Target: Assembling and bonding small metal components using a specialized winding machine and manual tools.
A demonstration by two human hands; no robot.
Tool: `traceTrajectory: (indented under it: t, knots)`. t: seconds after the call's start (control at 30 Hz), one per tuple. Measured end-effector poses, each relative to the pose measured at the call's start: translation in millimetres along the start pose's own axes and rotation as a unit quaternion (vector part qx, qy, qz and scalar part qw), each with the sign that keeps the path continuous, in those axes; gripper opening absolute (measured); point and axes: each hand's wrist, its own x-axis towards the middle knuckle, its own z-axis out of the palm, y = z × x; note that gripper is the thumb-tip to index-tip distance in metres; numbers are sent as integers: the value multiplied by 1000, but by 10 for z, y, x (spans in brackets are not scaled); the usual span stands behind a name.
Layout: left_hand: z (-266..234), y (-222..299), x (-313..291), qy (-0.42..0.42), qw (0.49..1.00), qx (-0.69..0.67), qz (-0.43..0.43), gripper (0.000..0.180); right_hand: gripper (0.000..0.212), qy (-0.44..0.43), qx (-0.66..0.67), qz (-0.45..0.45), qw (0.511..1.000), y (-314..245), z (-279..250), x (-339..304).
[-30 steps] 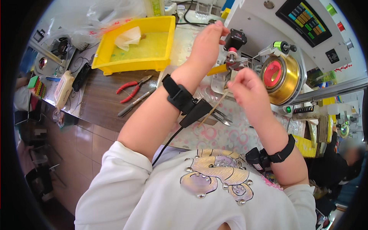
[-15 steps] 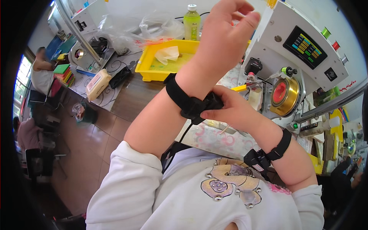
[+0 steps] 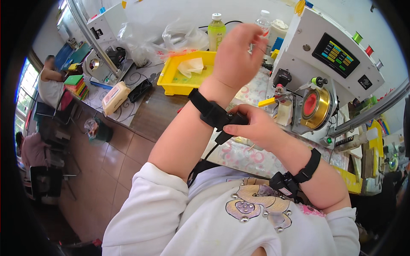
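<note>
Black wrist strap (image 3: 212, 114) on the raised left hand (image 3: 236, 55), fingers loosely spread, is gripped by the right hand (image 3: 252, 128); a yellow tray (image 3: 171, 83) is seen at ten o'clock.

Two bottles (image 3: 216, 25), one yellow tray (image 3: 171, 85), two black wrist straps (image 3: 209, 112), one white machine (image 3: 337, 64)

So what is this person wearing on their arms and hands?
Both hands are bare, without gloves. The left hand has a black strap round its wrist, carrying a small black box with a thin black cable trailing down from it. The right hand has a similar black strap and box on its wrist. The short white sleeves leave the forearms uncovered.
</note>
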Motion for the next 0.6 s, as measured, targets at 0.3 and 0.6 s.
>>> traceTrajectory:
  t: [0.3, 0.6]
  knots:
    - [-545, 578, -131, -355, 922, 156, -7, 16, 57, 50, -176, -76, 980, -434, -384, -509]
    - [-2597, 624, -80, -515, 645, 429, -366, 28, 42, 336, -212, -15, 918, 57, -1770, -2739]
